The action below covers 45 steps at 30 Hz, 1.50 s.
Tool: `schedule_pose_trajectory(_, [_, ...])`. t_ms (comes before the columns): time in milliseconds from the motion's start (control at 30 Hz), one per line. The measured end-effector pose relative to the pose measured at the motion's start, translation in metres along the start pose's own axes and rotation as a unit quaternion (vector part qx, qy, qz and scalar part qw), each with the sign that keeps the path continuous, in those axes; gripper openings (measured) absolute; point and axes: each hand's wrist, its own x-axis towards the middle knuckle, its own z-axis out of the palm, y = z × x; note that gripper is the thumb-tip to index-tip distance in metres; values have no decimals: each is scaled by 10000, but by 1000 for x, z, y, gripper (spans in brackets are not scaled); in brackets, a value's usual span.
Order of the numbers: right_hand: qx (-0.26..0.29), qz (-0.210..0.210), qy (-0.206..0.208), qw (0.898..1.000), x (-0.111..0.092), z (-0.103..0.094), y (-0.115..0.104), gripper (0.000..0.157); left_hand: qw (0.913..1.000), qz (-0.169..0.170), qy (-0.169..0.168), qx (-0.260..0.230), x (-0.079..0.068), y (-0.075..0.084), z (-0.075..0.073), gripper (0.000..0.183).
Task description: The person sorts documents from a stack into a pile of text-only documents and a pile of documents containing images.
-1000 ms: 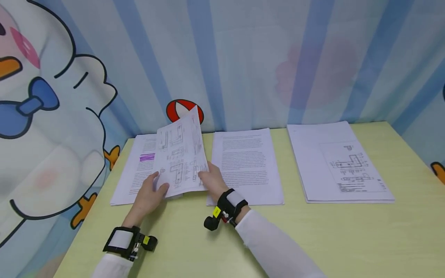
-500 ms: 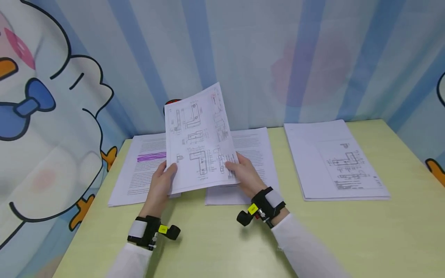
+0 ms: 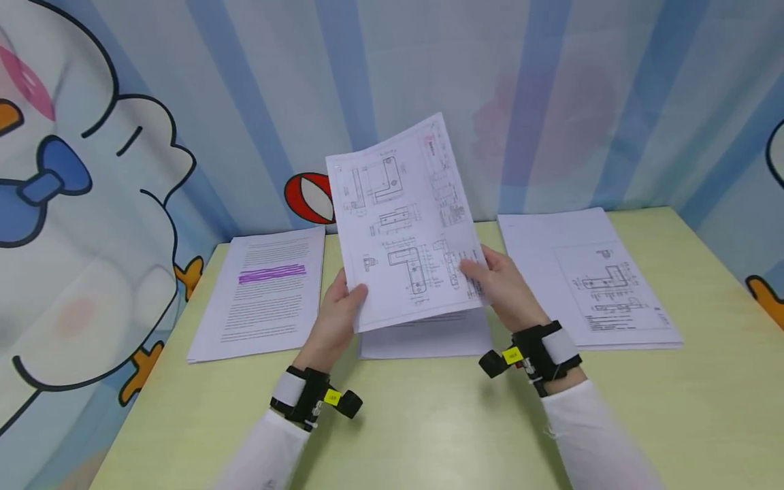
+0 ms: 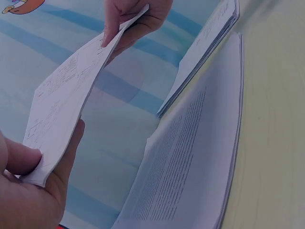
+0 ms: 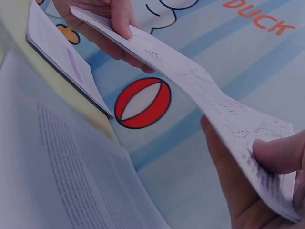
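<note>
A thin stack of paper printed with technical drawings is held up off the table, tilted toward the head camera. My left hand grips its lower left edge, thumb on the printed face and fingers behind. At the lower right edge my right hand pinches the same stack in the same way. Both wrist views show the sheets bowed between the two hands, with several layers at the edge. Beneath lies a text-printed paper stack, mostly hidden behind the held sheets in the head view.
To the left on the table lies a paper stack with a purple highlighted band. Another stack with a drawing lies at the right. A striped cartoon curtain hangs along the table's back edge.
Both hands have carried the drawing sheets up and to the right, from over the left stack to over the middle one. The purple-marked stack is now uncovered.
</note>
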Motion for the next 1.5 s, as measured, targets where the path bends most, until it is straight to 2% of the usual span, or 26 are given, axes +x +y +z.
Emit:
schedule_pose_trajectory(133, [-455,-24,142,9989,-8,-27,-6,40,9985,172,-416,316,5,3,23,45])
schedule_pose_trajectory(333, [-1198,25,450,9918,-21,-65,-8,43,9931,152,-1156,159,6,18,62,54])
schedule_pose_trajectory(400, [-1374,108,581,9888,-24,-77,-5,44,9916,110,-1273,186,9,18,73,56])
schedule_pose_trajectory(467, [-1542,161,703,9854,-28,-88,-3,46,9927,-22,-1185,240,13,16,84,55])
schedule_pose_trajectory(533, [-1737,196,854,9809,-31,-99,-2,48,9949,-204,-904,390,18,12,95,52])
schedule_pose_trajectory(633, [-2015,255,1074,9733,-39,-117,-4,52,9966,-470,-433,514,28,0,112,50])
schedule_pose_trajectory(700, [-2175,345,1192,9681,-44,-129,-5,55,9966,-561,-295,529,34,-10,123,53])
schedule_pose_trajectory(833, [-2439,552,1341,9589,-56,-152,-5,61,9971,-528,-438,338,40,-25,143,67])
schedule_pose_trajectory(1000, [-2678,810,1607,9465,-70,-176,0,65,9951,-590,-718,344,42,-34,166,79])
schedule_pose_trajectory(1233, [-2577,1341,2160,9322,-78,-194,12,69,9903,-688,-786,915,48,-48,191,79])
schedule_pose_trajectory(1367, [-2590,1635,2397,9213,-80,-199,18,69,9825,-734,-878,1469,51,-57,204,78])
schedule_pose_trajectory(1500, [-2644,1744,2473,9157,-83,-203,23,67,9747,-700,-903,1919,53,-61,213,54])
